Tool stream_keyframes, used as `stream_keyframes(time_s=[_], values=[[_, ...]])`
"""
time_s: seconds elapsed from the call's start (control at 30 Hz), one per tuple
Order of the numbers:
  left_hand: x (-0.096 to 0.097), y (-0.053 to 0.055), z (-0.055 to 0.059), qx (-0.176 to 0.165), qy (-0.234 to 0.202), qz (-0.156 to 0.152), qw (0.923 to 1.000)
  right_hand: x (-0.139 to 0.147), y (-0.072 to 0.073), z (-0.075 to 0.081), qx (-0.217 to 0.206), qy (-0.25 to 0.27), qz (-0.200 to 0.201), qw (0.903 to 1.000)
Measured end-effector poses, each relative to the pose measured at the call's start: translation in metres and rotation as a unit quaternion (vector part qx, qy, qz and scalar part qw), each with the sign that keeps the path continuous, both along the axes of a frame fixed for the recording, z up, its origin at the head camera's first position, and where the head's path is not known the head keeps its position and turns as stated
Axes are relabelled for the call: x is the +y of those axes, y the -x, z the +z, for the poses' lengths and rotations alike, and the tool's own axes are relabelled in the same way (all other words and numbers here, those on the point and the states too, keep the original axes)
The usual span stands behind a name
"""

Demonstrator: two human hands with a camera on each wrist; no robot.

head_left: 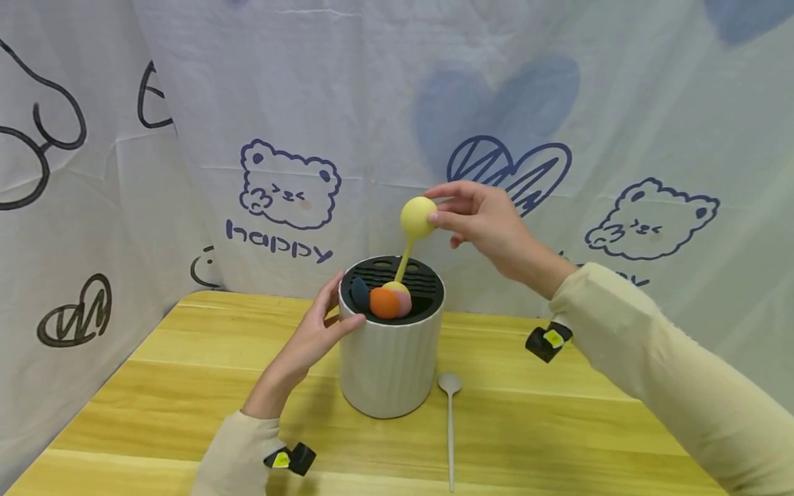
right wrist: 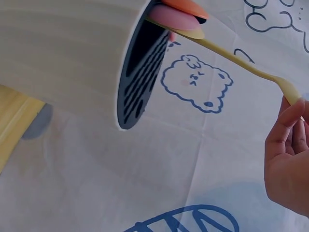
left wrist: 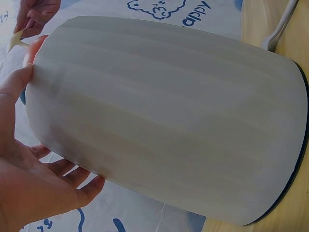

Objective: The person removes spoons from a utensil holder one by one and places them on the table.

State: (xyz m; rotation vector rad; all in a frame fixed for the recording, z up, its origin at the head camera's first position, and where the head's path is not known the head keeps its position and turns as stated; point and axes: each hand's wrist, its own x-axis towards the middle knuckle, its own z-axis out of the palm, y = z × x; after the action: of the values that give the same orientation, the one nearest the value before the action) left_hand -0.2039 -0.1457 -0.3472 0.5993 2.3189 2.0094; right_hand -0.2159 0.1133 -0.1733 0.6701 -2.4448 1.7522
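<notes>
My right hand (head_left: 486,224) pinches the round bowl of a yellow spoon (head_left: 418,217) between thumb and fingers, above a white ribbed utensil holder (head_left: 389,365). The spoon's thin handle slants down to the holder's slotted black lid (head_left: 428,275). Around the upper left side of the holder, my left hand (head_left: 316,331) grips it with the thumb at the rim. Bunched in the lid stand an orange spoon (head_left: 384,303), a pink one (head_left: 404,303), a dark blue one (head_left: 360,294) and another yellow one (head_left: 395,286), bowls up; their handles are hidden inside.
A light grey spoon (head_left: 449,384) lies on the wooden table (head_left: 527,427) to the right of the holder, its handle pointing toward me. Behind the table hangs a white cloth (head_left: 372,103) printed with bears and hearts.
</notes>
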Motion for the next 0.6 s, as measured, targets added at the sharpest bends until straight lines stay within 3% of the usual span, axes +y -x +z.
stream_keyframes(time_s=[0.33,0.6], values=[[0.000,0.001,0.000,0.001,0.006,0.002,1.0000,0.004,-0.001,0.007,0.020,0.029,0.001,0.9994],[-0.001,0.001,-0.001,0.004,0.001,-0.001,1.0000,0.007,-0.003,0.013,0.010,0.059,0.003,0.9982]])
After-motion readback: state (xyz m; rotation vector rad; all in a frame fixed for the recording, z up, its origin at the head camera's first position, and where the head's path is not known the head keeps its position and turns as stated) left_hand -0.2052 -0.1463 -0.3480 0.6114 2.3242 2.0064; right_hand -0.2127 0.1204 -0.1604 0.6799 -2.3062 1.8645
